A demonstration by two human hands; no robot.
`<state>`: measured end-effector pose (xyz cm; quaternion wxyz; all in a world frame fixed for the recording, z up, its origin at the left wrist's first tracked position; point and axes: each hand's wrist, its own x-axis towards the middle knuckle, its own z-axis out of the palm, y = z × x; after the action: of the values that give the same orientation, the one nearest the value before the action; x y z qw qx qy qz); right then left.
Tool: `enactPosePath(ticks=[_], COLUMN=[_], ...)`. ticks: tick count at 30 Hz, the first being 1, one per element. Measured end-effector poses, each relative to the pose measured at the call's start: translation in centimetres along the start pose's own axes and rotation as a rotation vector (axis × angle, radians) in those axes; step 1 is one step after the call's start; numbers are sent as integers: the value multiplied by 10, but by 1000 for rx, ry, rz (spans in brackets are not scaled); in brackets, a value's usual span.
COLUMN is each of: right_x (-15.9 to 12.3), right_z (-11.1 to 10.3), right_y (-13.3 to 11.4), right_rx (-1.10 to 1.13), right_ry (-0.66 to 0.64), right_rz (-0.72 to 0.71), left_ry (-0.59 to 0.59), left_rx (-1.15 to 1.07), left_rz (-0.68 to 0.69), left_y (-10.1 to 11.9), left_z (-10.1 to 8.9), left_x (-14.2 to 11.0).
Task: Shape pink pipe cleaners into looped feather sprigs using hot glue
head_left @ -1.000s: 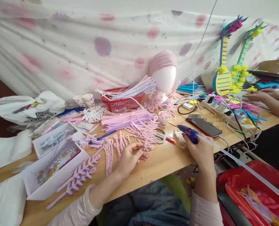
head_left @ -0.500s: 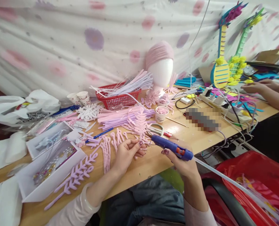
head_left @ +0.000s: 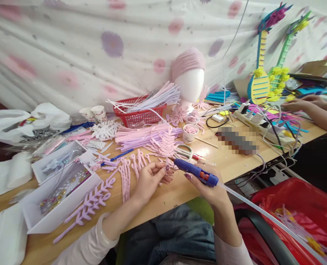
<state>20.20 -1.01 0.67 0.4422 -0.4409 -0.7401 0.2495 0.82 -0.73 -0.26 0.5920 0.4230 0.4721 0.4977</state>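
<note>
My right hand (head_left: 211, 193) is closed round a blue hot glue gun (head_left: 189, 168), with a long pale glue stick (head_left: 265, 211) trailing from its rear. The gun's nozzle is close to the fingertips of my left hand (head_left: 151, 180). Those fingers pinch the lower end of a pink pipe-cleaner leaf branch (head_left: 167, 141), which points away from me over the table. Left of that hand lie twisted pink pipe-cleaner pieces (head_left: 124, 178) and purple leaf branches (head_left: 90, 204). Beyond the gun sit scissors (head_left: 186, 151), partly covered.
A red basket (head_left: 141, 117) of pipe cleaners stands near a foam head (head_left: 190, 82). Paper cups (head_left: 189, 137) hold pink pieces. White boxes (head_left: 42, 217) with beads are at left. Cables and a power strip (head_left: 252, 119) lie at right, near another person's hands (head_left: 301, 105).
The glue gun has moved slightly left, its nozzle nearer my left fingertips. My left hand keeps its pinch on the pink leaf branch. The view has shifted slightly.
</note>
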Motion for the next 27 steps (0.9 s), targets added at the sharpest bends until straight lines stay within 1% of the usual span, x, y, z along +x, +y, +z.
enactPosePath(ticks=[4,9,19,24,27], right_x=[-1,0,0,1,0], right_z=[0,-1,-2,-4,-7], right_y=[1,0,-5,-6,-4], right_rx=[8,-25,7,19,-23], right_ry=[11,-8,-4,-36,-51], right_rz=[11,32,19,1,20], left_ry=[-2,4,-4,-8,-4], left_rx=[-13,-18,-21,-9,-18], left_rz=[3,-3,16,9,18], left_y=[-1,0,-1,1,1], left_z=[0,0,1,1,0], left_x=[0,-1,0,-1,-1])
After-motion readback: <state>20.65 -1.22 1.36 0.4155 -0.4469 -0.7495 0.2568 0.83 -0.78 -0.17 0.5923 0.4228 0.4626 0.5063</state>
